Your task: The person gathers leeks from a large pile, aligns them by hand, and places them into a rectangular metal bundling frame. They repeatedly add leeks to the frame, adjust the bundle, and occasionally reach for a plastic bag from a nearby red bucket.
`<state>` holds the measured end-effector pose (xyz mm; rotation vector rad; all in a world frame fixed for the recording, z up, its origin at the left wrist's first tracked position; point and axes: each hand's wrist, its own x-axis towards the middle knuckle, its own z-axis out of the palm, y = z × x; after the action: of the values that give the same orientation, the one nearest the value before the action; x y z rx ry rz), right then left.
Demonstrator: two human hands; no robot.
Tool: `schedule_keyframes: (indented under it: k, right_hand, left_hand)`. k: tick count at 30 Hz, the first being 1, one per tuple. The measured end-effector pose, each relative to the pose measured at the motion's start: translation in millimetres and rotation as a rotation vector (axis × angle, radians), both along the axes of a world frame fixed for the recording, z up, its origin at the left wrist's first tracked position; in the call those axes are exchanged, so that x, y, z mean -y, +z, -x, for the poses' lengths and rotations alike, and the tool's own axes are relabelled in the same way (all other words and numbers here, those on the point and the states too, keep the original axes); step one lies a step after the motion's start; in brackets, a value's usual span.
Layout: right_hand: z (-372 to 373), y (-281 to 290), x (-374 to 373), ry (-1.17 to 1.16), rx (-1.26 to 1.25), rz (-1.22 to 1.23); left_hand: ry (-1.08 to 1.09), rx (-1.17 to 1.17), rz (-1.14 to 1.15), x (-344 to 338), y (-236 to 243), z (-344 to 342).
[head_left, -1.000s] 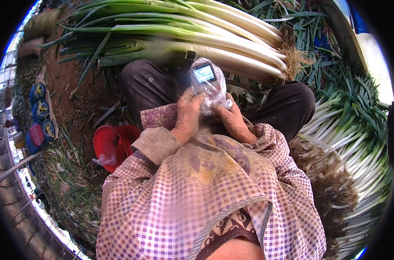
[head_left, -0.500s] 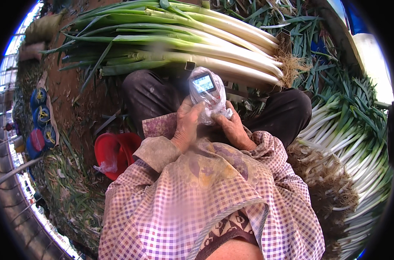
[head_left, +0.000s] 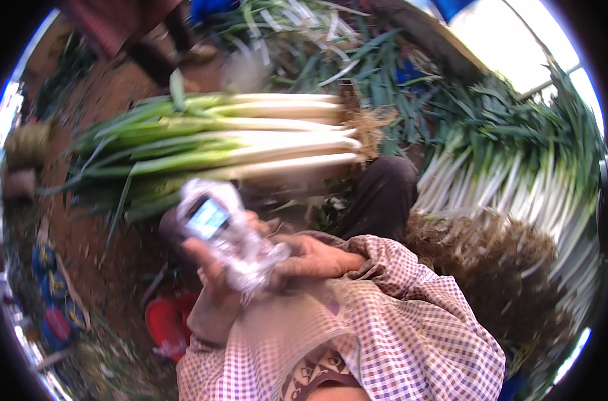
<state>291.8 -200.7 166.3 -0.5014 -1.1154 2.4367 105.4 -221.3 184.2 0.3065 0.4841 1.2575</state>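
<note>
A mobile phone (head_left: pixel 209 219) with a lit screen is wrapped in a clear plastic bag (head_left: pixel 247 257). My left hand (head_left: pixel 216 275) is closed around the phone's lower part, its thumb along the near side. From the right, my right hand (head_left: pixel 317 257) has its fingers at the bag's bunched lower end and appears to pinch it. Motion blur softens the phone and both hands. Just beyond the phone lies a bundle of long green onions (head_left: pixel 270 140), leaves to the left and rooty white ends to the right.
More green onions (head_left: pixel 478 174) are heaped at the right, with a mass of roots (head_left: pixel 491 260) facing me. Loose leaves litter the ground. A red container (head_left: pixel 167 324) stands at the lower left, near blue rolls (head_left: pixel 53 284). Another person's legs (head_left: pixel 163 50) show at the upper left.
The phone and both hands have shifted left and nearer my body, and the phone has tilted. My view has turned, bringing the other person's legs into sight.
</note>
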Motion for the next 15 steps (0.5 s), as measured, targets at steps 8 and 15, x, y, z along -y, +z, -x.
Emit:
schedule_keyframes:
  k: [8,15]
  right_hand:
    - [-20.9,-47.9,11.4,-0.254,0.320,0.044]
    - [-33.9,-16.9,21.8,-0.449,0.233,-0.039]
  left_hand:
    - [0.012,-0.317,-1.036,-14.5,142.5,-16.9]
    - [-0.533,-0.209,-0.984,-29.1,150.7,-29.7]
